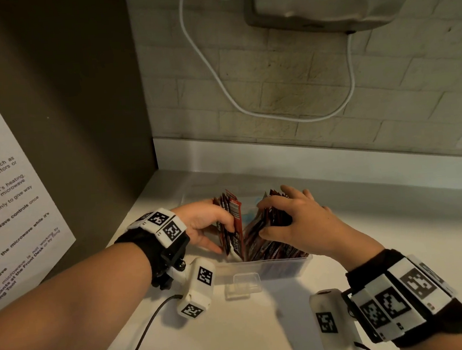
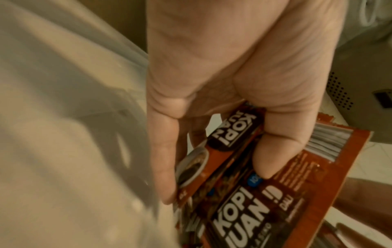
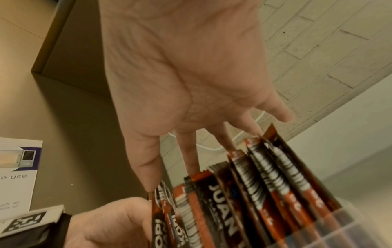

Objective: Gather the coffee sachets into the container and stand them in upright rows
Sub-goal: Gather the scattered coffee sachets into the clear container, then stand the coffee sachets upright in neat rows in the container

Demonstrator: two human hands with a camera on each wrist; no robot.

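Note:
A clear plastic container point(image 1: 285, 265) stands on the white counter, holding several red-brown coffee sachets. My left hand point(image 1: 214, 226) grips an upright bunch of sachets point(image 1: 236, 224) at the container's left end. In the left wrist view the thumb and curled fingers of that hand point(image 2: 214, 181) pinch "KOPI JUAN" sachets point(image 2: 254, 218). My right hand point(image 1: 289, 217) lies over a leaning group of sachets point(image 1: 270, 251) on the right. Seen from the right wrist, its fingers point(image 3: 188, 156) are straight and spread, touching the sachet tops point(image 3: 265, 184) above the container wall point(image 3: 350, 221).
A small clear plastic piece point(image 1: 243, 284) lies just in front of the container. A black cable point(image 1: 146, 335) runs over the counter at the near left. A dark panel with a poster point(image 1: 8, 194) closes the left side. A brick wall with a white cable point(image 1: 215, 75) stands behind.

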